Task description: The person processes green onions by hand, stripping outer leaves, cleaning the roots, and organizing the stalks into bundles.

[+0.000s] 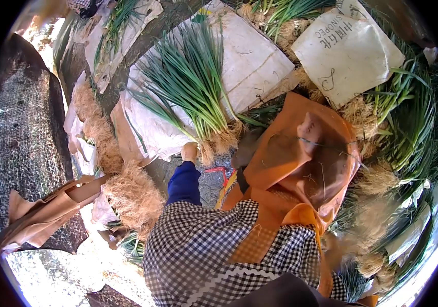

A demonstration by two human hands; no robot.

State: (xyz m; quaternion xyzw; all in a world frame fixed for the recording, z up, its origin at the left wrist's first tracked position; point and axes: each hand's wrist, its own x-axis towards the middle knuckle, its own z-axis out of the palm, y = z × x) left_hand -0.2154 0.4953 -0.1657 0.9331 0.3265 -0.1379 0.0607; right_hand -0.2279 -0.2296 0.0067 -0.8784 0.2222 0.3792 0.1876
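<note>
1. At left of centre, a bushy mass of roots (133, 197) crowds near the blue sleeve (184, 184); an elbow swinging that way could snag it.
2. In the middle, the left hand (190, 152) is at the root end of the green onions (193, 77). I can't tell whether its fingers are spread, pressed together or pinching a stalk.
3. The onions lie fanned over a white sack (252, 56), upper centre. Loose side stalks could slip out or bend if only part of the bunch is gripped.
4. Right of centre, the orange apron (280, 148) bulges close by; its folds could catch the roots.
5. Lower right, a blur may be the right hand (333, 251); its finger state is unclear. A hasty pull there could tangle the piled onions (408, 128).
</note>
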